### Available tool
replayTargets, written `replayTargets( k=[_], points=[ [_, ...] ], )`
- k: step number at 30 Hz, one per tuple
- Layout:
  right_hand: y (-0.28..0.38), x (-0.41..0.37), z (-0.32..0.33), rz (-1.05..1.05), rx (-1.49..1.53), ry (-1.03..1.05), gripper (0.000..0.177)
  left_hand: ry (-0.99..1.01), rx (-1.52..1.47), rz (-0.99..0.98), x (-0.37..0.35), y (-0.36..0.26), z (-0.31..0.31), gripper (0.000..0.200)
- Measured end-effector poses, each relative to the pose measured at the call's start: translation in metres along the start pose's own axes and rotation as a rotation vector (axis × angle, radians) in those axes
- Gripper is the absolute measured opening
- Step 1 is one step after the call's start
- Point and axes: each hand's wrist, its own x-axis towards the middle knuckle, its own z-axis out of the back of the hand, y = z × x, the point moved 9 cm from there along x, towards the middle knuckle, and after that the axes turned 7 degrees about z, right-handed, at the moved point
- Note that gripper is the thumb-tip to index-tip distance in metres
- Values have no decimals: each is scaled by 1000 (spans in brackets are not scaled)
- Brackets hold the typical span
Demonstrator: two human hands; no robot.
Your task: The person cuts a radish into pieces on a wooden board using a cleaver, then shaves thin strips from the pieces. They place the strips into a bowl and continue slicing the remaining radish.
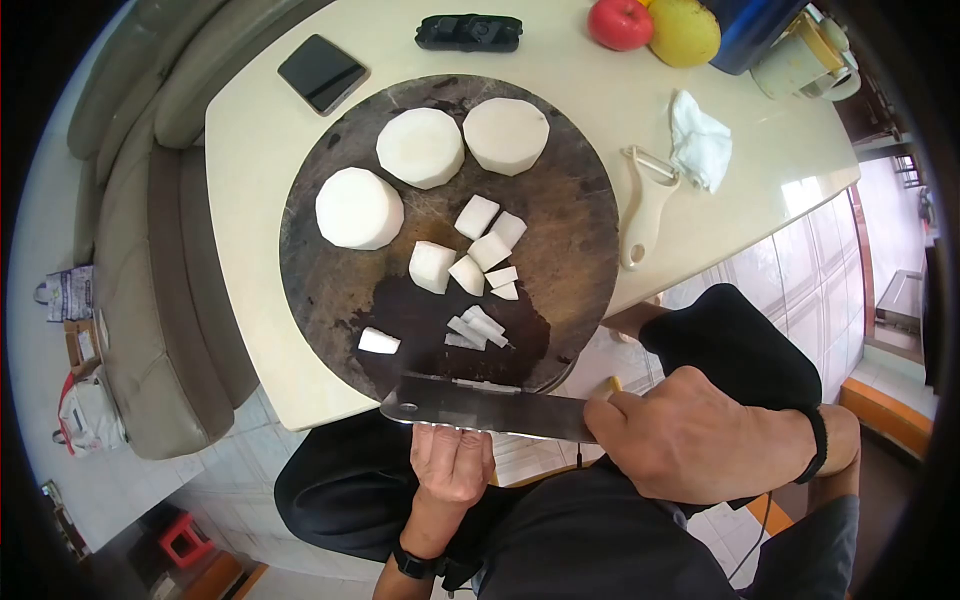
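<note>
My right hand [690, 435] is wrapped round the handle of a cleaver [480, 408], whose broad dark blade lies across the near edge of the round wooden chopping board [570, 190]. Just behind the blade is my left hand [453, 465], fingers bent and pressed together, with the tips and anything under them hidden by the blade. A thin pale sliver [487, 385] shows along the blade's far edge. On the board stand three thick peeled white radish rounds, one at the left [360, 208]. Several radish chunks [432, 267], thin strips [478, 328] and a lone piece [379, 341] lie nearer.
A phone [322, 74] and a black case [469, 33] lie beyond the board on the cream table [250, 300]. To the right are a white peeler [648, 215] and a crumpled tissue [699, 142]. Fruit [684, 32], a blue container [745, 35] and a mug [800, 65] stand at the back.
</note>
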Motion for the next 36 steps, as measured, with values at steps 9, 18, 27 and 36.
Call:
replayTargets(
  k=[9, 18, 27, 36],
  points=[
    [0, 13, -2, 35, 15, -24, 18, -4, -20, 12, -1, 1, -2, 23],
    [7, -6, -15, -45, -167, -198, 16, -137, -228, 272, 5, 15, 18, 17],
    [-7, -15, 0, -203, 532, -282, 21, -247, -1635, 1025, -12, 49, -6, 27],
    [1, -20, -25, -214, 880, -159, 24, -79, -1907, 997, -29, 41, -19, 27]
  ],
)
